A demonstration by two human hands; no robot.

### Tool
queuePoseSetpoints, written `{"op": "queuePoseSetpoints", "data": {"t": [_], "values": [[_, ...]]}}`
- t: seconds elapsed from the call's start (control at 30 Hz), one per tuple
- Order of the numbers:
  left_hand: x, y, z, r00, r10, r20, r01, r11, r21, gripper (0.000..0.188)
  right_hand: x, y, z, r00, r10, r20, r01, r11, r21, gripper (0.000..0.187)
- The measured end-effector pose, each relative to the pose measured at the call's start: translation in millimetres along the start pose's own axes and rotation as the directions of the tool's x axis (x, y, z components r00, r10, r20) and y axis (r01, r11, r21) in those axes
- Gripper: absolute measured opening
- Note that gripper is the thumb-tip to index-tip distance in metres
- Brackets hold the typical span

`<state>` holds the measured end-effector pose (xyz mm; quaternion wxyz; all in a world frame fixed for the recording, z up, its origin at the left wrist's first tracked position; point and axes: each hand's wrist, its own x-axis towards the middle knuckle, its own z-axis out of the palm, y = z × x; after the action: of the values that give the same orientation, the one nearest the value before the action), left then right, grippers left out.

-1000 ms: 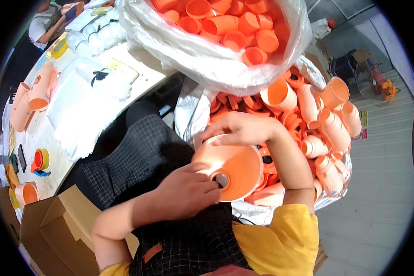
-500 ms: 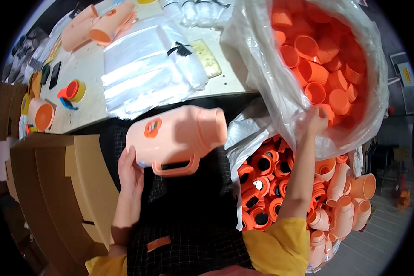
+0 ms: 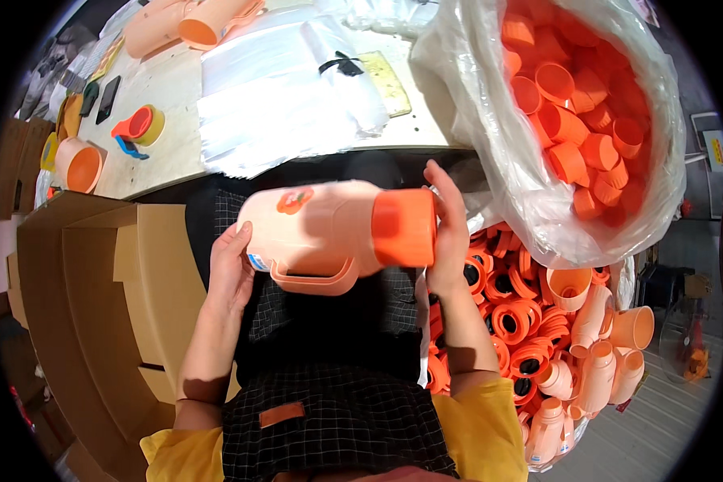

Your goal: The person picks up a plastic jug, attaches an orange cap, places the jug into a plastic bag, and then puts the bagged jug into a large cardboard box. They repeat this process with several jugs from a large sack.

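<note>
Across my lap lies a pale peach flask body (image 3: 321, 221), on its side, with a flower mark on it and its handle toward me. My left hand (image 3: 234, 261) grips its base end at the left. At the other end, a bright orange cup-shaped cap (image 3: 404, 228) covers the neck. My right hand (image 3: 450, 233) holds the cap from its outer end, palm against it and fingers reaching up past its rim; part of the grip is hidden.
A clear plastic bag (image 3: 490, 145) of orange caps stands at the right. Below it are orange rings (image 3: 510, 321) and peach flask bodies (image 3: 598, 377). An open cardboard box (image 3: 96, 305) sits at left. Plastic bags (image 3: 289, 96) cover part of the table (image 3: 169, 153).
My right hand has come from the bag of caps to the flask, bringing an orange cap onto its bare neck. My left hand still grips the base end.
</note>
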<state>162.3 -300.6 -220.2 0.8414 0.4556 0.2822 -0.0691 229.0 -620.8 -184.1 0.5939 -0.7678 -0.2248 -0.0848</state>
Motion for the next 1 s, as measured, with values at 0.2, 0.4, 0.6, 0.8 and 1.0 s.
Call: {"op": "queuePoseSetpoints", "data": {"t": [0.2,0.4,0.6,0.8,1.0], "values": [[-23,52,17,0.788,0.603,-0.123,-0.541,0.774,0.329,0.030,-46,-8,75,0.940,0.143,-0.310,-0.083,0.976,0.201,0.046],[-15,101,23,0.530,0.545,0.650,-0.845,0.269,0.463,0.037,-92,-14,58,0.976,0.207,-0.073,-0.209,0.978,-0.027,0.026],[-12,54,88,0.662,0.172,0.729,-0.725,-0.101,0.682,0.114,-185,162,-86,0.729,0.568,-0.384,-0.680,0.531,-0.505,0.038],[10,19,28,0.878,0.246,0.411,-0.479,0.441,0.759,0.106,-242,180,-87,0.547,0.835,0.061,-0.600,0.442,-0.667,0.085],[15,12,2,0.933,0.231,0.277,-0.359,0.523,0.773,0.101,-170,96,-110,0.710,0.704,0.025,-0.214,0.249,-0.945,0.060]]}}
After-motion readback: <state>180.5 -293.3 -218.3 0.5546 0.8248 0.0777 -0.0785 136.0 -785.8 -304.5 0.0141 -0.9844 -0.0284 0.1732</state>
